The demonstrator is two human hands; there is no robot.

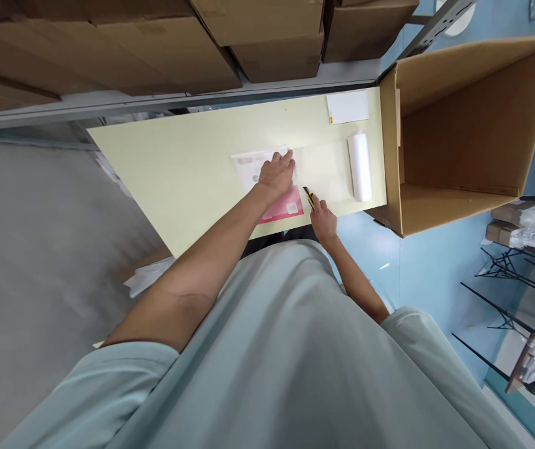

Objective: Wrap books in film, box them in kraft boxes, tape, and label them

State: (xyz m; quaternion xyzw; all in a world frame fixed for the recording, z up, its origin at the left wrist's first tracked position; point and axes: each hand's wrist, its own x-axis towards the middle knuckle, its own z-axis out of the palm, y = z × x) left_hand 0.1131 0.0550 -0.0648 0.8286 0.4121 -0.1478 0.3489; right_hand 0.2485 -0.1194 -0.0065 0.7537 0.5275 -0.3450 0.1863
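Observation:
My left hand lies with fingers stretched out on a flat pink-and-white package, near its right edge. In my right hand is a yellow and black utility knife, its tip pointing up and left, just right of the package. A clear plastic film runs across the table from the package to a white roll. The left hand hides part of the package. Whether the blade touches the film I cannot tell.
The pale yellow table carries a white label sheet at its back right. An open cardboard box stands against the right end. Several brown cartons line a shelf along the back.

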